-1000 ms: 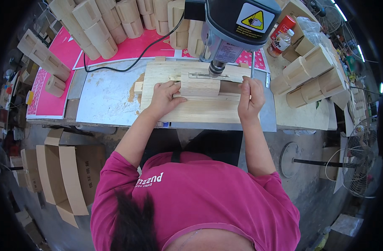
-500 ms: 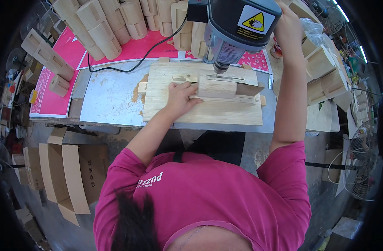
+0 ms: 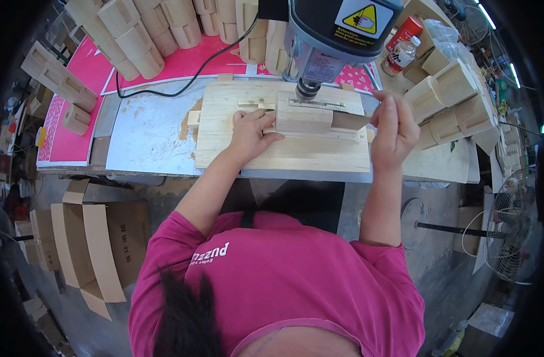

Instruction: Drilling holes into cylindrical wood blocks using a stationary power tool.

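A pale wooden block point(image 3: 303, 119) with a slot in its top lies on a wooden board jig point(image 3: 224, 157) below the drill press point(image 3: 334, 35). My left hand point(image 3: 252, 132) grips the block's left end, its thumb on the near side. The drill chuck point(image 3: 307, 90) is right above the slot; I cannot tell whether the bit touches the wood. A flat, dark plate point(image 3: 349, 121) sticks out at the block's right end. Close beside that plate is my right hand point(image 3: 395, 128), fingers loosely bent and apart, with nothing visible in them.
Several slotted wooden pieces point(image 3: 144, 47) stand in stacks at the back left, and more point(image 3: 450, 98) lie at the right. A black cable point(image 3: 185, 86) crosses the grey worktop point(image 3: 144, 143). A bottle point(image 3: 401, 56) and a red can point(image 3: 407, 31) stand behind. An open cardboard box point(image 3: 99, 247) is on the floor.
My right hand has come down from the drill press's right side to beside the block's right end. My left hand stays on the block. The whole view has shifted slightly.
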Motion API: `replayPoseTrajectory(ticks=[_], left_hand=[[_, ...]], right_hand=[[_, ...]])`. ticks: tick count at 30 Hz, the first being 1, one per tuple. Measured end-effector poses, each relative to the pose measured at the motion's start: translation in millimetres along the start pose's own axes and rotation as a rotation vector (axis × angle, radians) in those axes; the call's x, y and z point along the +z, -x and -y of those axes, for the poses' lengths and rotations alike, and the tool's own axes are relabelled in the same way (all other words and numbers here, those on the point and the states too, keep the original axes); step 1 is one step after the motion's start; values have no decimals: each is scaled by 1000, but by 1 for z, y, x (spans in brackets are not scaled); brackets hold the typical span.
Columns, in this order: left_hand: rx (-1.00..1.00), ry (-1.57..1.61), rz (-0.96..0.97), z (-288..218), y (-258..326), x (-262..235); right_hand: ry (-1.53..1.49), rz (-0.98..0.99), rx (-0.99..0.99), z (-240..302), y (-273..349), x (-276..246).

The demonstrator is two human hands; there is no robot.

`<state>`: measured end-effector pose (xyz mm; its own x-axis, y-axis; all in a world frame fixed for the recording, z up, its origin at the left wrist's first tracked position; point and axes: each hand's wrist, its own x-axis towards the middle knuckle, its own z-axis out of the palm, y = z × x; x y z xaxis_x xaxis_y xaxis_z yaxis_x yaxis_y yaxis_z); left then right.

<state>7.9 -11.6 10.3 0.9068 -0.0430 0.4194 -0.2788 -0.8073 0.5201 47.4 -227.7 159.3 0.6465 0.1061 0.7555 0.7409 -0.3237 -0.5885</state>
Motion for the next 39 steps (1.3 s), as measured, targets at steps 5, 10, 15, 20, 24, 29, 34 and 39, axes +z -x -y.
replayPoseTrajectory(ticks=[5,10,15,20,24,29,34,39], left_hand=[[18,11,-21,3,3,2],[2,0,-23,2,3,4],[4,15,-41,0,3,2],[-55,-3,-3,0,6,-1],[-196,100,89,-10,-5,0],[-325,430,-32,-1,-1,19],[-311,649,-21,-7,1,9],[-77,318,-18,-21,41,-49]], right_hand=[[-70,-28,-118,-48,42,23],[-118,-8,-137,-65,50,33],[-87,-54,-259,-44,17,8],[328,75,-382,-31,-110,5],[-4,-36,-68,-49,-143,31],[-149,224,75,-52,-85,14],[335,697,14,-112,24,-14],[10,831,356,-66,49,-33]])
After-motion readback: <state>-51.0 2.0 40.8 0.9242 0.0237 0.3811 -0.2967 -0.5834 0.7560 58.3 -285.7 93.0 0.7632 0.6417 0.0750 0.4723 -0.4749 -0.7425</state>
